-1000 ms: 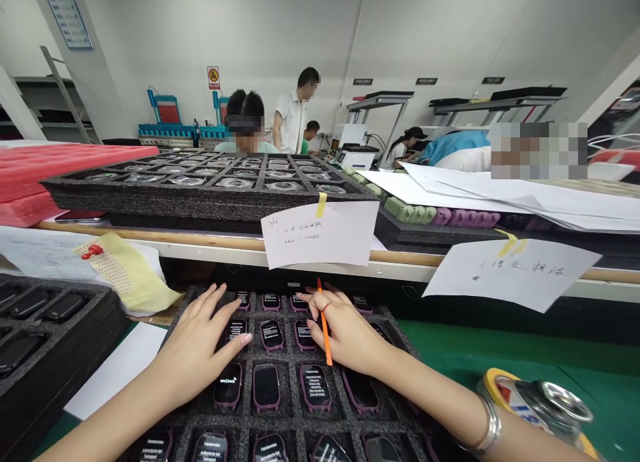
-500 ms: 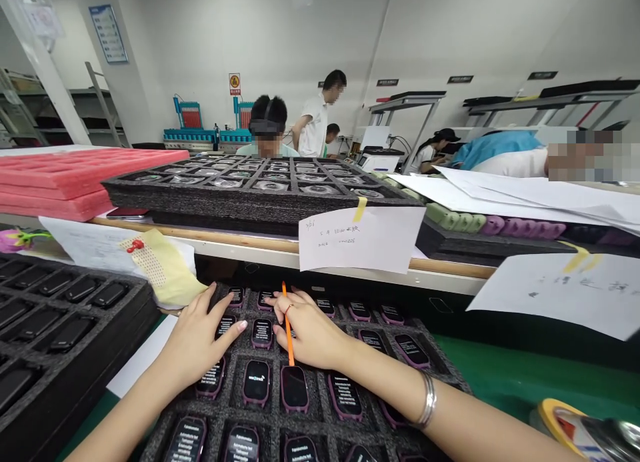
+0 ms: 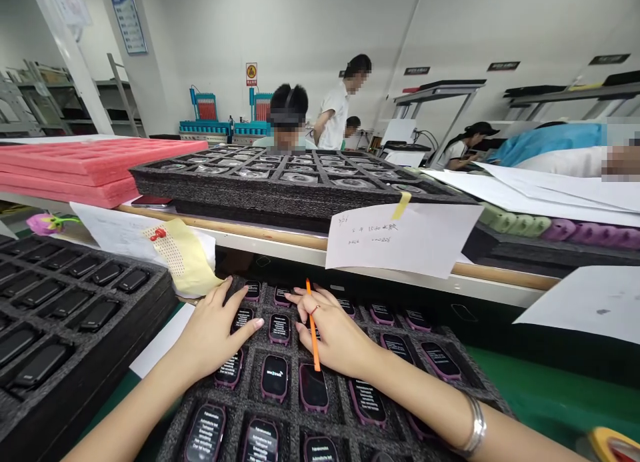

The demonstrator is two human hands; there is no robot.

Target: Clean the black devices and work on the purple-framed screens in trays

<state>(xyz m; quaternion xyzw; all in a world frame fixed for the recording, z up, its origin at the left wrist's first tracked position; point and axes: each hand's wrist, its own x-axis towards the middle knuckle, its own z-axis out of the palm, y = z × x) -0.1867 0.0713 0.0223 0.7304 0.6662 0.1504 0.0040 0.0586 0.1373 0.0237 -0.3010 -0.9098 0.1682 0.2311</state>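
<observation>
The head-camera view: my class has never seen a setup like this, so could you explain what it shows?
There is no robot: these are a person's bare hands, seen by a camera worn on that person's head, looking forward and down. In front sits a dark foam tray whose pockets hold purple-framed watch cases, several with lit screens. The left hand spreads over its left side; the right hand holds an orange stick between its fingers. At left, another foam tray holds black devices.

Purple watches, white-on-black screens, orange stick, speckled dark-grey tray
</observation>
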